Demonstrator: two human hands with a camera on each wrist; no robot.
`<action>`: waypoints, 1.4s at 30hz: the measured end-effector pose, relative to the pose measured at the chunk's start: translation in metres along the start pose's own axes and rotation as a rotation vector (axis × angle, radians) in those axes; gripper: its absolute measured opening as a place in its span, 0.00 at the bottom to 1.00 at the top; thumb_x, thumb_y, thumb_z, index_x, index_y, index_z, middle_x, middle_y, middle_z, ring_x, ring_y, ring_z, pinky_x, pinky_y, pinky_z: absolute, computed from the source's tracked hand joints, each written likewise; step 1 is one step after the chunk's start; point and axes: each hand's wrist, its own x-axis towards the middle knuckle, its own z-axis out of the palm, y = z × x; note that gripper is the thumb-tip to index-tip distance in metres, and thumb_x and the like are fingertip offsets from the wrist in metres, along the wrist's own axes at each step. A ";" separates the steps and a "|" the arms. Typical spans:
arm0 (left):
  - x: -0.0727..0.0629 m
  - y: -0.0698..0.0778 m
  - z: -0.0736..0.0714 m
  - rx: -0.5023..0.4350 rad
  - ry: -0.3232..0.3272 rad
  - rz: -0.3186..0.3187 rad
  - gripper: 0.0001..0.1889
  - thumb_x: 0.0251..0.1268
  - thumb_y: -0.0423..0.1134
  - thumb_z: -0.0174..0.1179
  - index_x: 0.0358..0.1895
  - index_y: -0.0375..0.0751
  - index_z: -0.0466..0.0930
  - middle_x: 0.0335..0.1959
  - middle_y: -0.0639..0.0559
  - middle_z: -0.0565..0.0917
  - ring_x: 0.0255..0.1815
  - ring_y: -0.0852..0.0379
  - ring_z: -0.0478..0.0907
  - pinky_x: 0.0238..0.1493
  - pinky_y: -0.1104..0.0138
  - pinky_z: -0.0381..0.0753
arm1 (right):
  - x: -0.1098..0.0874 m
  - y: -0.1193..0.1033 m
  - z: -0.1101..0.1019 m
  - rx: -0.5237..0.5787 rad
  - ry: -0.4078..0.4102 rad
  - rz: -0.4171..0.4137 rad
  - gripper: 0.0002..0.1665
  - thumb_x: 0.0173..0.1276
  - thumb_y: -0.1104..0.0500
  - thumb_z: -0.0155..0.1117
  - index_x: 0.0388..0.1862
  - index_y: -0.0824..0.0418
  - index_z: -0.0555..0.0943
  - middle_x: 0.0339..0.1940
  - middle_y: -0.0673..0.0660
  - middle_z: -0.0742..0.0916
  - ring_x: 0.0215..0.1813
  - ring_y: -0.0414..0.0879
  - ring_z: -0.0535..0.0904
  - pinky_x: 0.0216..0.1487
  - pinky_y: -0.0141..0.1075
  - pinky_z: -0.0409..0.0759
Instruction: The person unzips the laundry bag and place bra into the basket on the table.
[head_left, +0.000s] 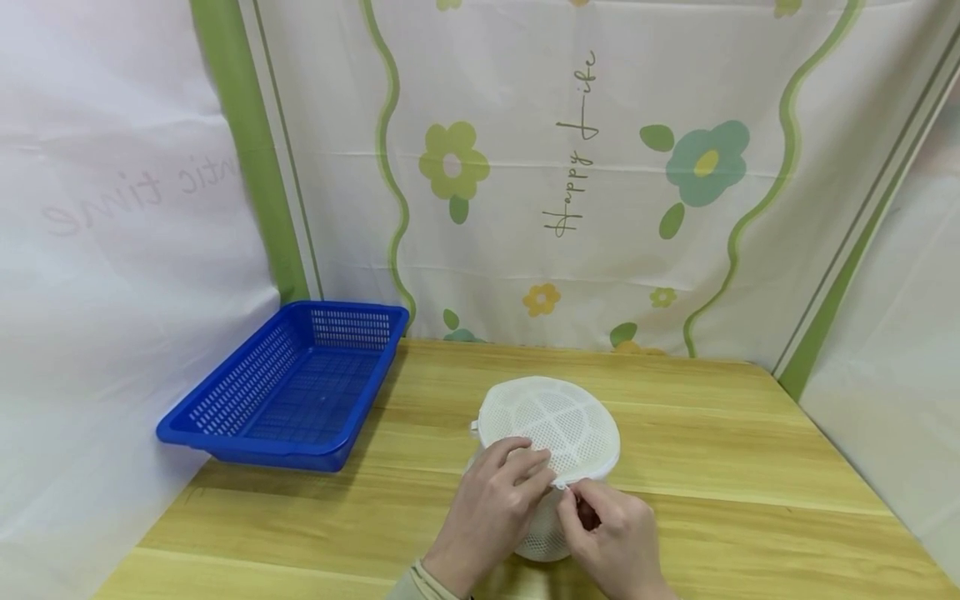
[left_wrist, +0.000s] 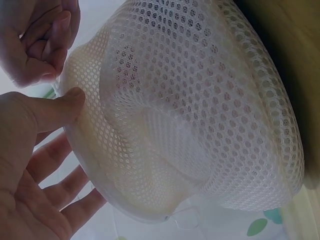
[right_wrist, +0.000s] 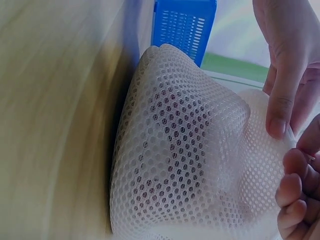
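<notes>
A white mesh laundry bag (head_left: 558, 417) with a round top stands on the wooden table. My left hand (head_left: 498, 500) grips its zipped rim, thumb on the mesh side in the left wrist view and fingers over the top. Close beside it, my right hand (head_left: 618, 533) pinches the small white zipper pull (head_left: 561, 485) at the near edge of the top. The bag's side wall (right_wrist: 180, 140) is creased and bulges. Something dark shows faintly through the mesh, but its kind is unclear. A small white loop (head_left: 474, 426) sticks out at the rim's left.
A blue plastic basket (head_left: 367, 400) with slotted walls sits at the table's left back. A printed curtain (head_left: 510, 250) with flowers hangs behind the table, and white cloth hangs at both sides. Wooden tabletop (head_left: 750, 467) extends right of the bag.
</notes>
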 end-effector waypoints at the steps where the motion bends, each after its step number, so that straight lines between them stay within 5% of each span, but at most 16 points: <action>1: 0.000 0.000 0.000 0.000 0.000 0.001 0.05 0.52 0.36 0.73 0.33 0.47 0.89 0.45 0.53 0.86 0.52 0.51 0.79 0.61 0.63 0.75 | 0.000 0.000 -0.001 0.005 0.000 0.010 0.08 0.51 0.66 0.59 0.18 0.53 0.77 0.15 0.40 0.72 0.16 0.28 0.62 0.13 0.17 0.61; 22: 0.001 0.001 0.000 0.002 0.014 -0.002 0.03 0.55 0.37 0.72 0.33 0.47 0.89 0.44 0.54 0.86 0.49 0.53 0.80 0.58 0.63 0.77 | 0.001 0.000 -0.004 -0.020 0.017 0.066 0.10 0.50 0.67 0.62 0.18 0.53 0.77 0.12 0.40 0.71 0.16 0.27 0.60 0.12 0.18 0.58; 36: 0.000 0.001 0.001 -0.044 -0.006 0.012 0.12 0.48 0.35 0.75 0.39 0.43 0.87 0.47 0.50 0.85 0.54 0.50 0.78 0.64 0.65 0.72 | -0.001 0.002 0.002 0.116 -0.036 -0.074 0.10 0.65 0.63 0.56 0.25 0.57 0.80 0.17 0.42 0.73 0.17 0.30 0.64 0.17 0.15 0.62; 42: -0.001 0.000 0.002 -0.024 0.011 0.010 0.13 0.47 0.36 0.77 0.38 0.44 0.88 0.47 0.50 0.85 0.53 0.50 0.79 0.62 0.64 0.74 | 0.000 0.001 0.000 0.106 -0.039 -0.045 0.06 0.56 0.67 0.60 0.23 0.58 0.80 0.16 0.42 0.74 0.16 0.29 0.65 0.16 0.16 0.63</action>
